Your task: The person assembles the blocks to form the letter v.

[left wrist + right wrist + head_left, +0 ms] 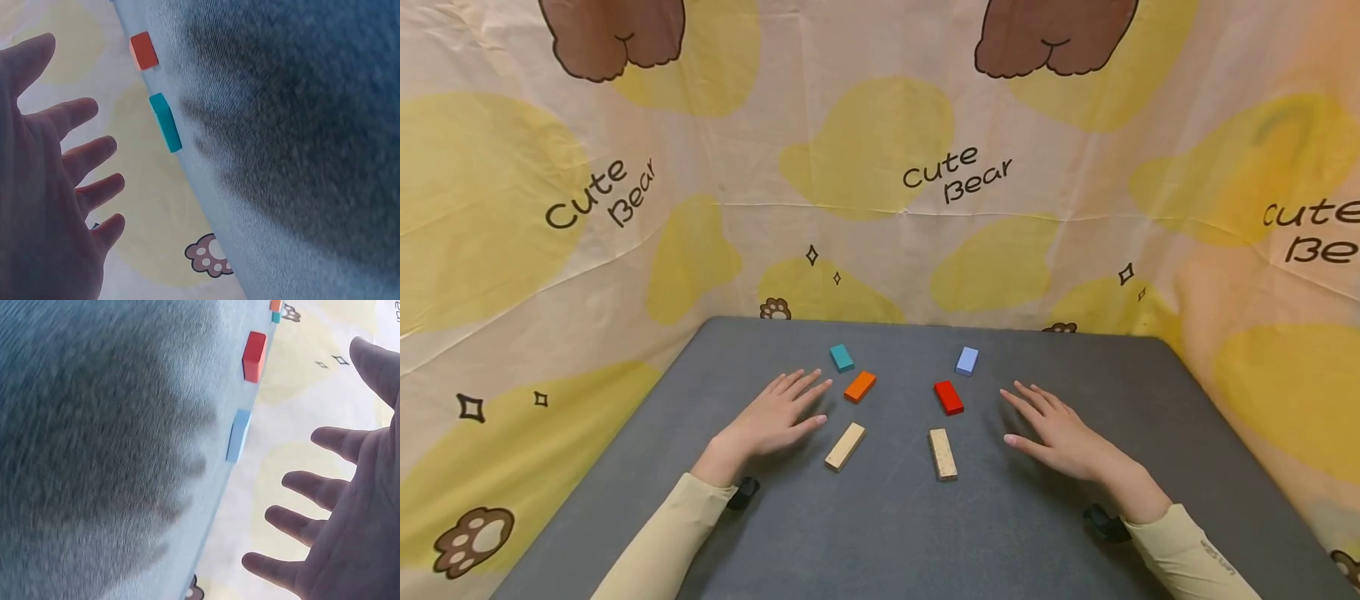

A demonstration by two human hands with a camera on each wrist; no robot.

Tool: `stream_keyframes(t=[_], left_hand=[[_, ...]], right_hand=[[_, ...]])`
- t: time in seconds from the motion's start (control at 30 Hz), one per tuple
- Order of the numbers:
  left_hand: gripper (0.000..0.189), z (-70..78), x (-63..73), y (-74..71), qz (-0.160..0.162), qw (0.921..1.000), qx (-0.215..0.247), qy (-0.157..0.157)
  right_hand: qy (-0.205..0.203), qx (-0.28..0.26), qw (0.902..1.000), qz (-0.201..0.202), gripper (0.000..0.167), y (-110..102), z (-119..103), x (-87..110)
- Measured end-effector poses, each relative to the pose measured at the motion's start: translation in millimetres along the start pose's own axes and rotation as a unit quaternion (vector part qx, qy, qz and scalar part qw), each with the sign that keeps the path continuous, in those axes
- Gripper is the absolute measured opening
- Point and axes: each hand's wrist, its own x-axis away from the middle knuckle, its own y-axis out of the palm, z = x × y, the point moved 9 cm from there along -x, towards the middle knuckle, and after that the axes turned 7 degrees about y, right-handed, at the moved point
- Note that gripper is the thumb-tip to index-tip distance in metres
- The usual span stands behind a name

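Observation:
My left hand [775, 417] hovers over the left side of the table, fingers spread and holding nothing. Close to its fingertips lie an orange block [860, 387], a teal block [842, 357] and a pale wooden block [846, 447]. On the other side my right hand [1063, 437] is also held above the surface with spread fingers and an empty palm. A red block [949, 397], a light blue block [967, 361] and a second pale wooden block [943, 454] lie to its left. Both wrist views show the palms apart from every block, with finger shadows on the table.
The blocks lie flat on a dark grey table [895, 533] with rounded far corners. A printed cloth [850, 167] with yellow patches and "Cute Bear" lettering hangs behind the table and along both sides. A dark band [1105, 523] is on the right wrist.

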Motion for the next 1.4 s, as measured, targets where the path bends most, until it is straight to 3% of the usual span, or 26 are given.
stream_keyframes(t=[0.43, 0.77, 1.4], left_hand=[[0.063, 6.3, -0.9, 2.9, 0.014, 0.9997, -0.005, 0.021], [0.063, 10.7, -2.5, 8.7, 0.016, 0.9991, 0.020, 0.033], [0.064, 10.4, -1.4, 17.9, 0.002, 0.9975, 0.067, 0.020]], right_hand=[[-0.044, -0.027, 0.9987, -0.002, 0.074, 8.9, -20.2, -7.2], [-0.068, -0.046, 0.9965, -0.011, 0.075, 18.5, -34.3, -11.1], [-0.058, -0.094, 0.9919, -0.063, 0.077, 37.1, -51.6, -20.1]])
